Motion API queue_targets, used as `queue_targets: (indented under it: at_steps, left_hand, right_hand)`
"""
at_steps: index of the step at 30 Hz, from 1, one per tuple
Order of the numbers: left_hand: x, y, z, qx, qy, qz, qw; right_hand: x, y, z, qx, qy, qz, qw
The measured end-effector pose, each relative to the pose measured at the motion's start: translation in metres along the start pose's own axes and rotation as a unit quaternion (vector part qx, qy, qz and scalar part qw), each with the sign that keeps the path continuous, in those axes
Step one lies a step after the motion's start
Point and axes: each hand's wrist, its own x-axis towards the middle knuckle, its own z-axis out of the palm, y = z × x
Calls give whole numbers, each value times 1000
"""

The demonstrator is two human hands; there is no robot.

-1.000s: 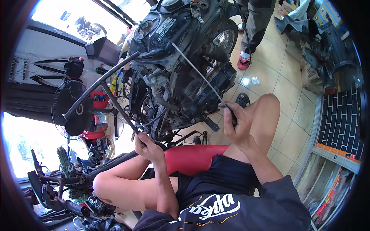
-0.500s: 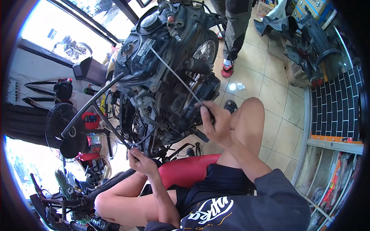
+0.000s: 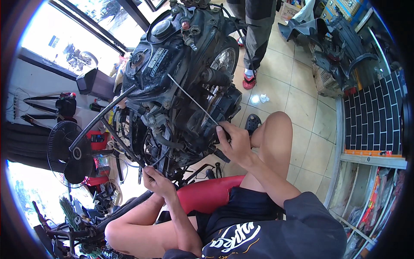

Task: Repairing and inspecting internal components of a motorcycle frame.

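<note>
My left hand (image 3: 158, 181) is closed around the lower end of the stem of a black T-handle wrench (image 3: 122, 137). Its long crossbar slants in front of the tank and the fan. My right hand (image 3: 235, 144) is closed on one end of a long thin metal rod (image 3: 192, 98), whose grip is hidden in the palm. The rod's free end points up and left, overlapping the motorcycle's side below the tank; whether it touches is unclear. The partly stripped black motorcycle (image 3: 172, 108) stands before me, with tank, hoses and engine exposed.
A person's legs (image 3: 258, 34) stand behind the motorcycle. At left is a black fan (image 3: 76, 151). Dark plastic body parts (image 3: 340, 52) lie at far right, above a glass-sided display case (image 3: 375, 162). A red seat-like cushion (image 3: 207, 192) lies below my hands.
The rod in my right hand has come down, its free end dropping from beside the tank label. My left hand and the T-handle wrench have barely moved. The whole view has shifted slightly.
</note>
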Motion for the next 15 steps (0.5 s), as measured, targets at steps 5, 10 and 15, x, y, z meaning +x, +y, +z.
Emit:
queue_targets:
  at_steps: [5,10,15]
  left_hand:
    - [-1,-1,-2,20,-1,24,1000]
    - [0,-5,0,56,-20,30,998]
    - [-2,-1,3,34,-19,36,999]
  right_hand:
    - [4,-5,-2,76,46,-40,995]
    - [8,-10,-3,44,47,-27,998]
    - [9,-6,-2,83,107,-111,985]
